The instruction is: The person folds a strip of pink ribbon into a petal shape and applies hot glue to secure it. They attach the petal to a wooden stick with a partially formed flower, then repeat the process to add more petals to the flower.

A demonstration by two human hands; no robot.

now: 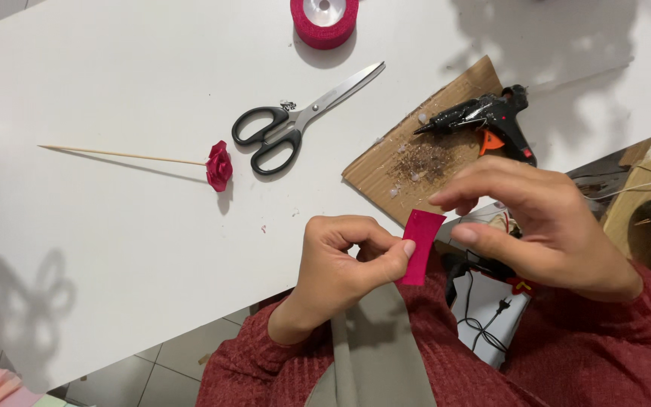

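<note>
At lower centre, the left hand pinches a pink ribbon strip, right hand loosely open beside it; one ribbon rose lies finished at left.

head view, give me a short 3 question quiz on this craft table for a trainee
1. True or false: the left hand pinches the ribbon piece.
2. What lies on the cardboard? A) scissors B) glue gun C) ribbon roll
3. What is fixed at the end of the skewer?

Key
1. True; the right hand is beside the piece, contact unclear.
2. B, the glue gun. The scissors and ribbon roll lie on the table.
3. A red ribbon rose.
</note>
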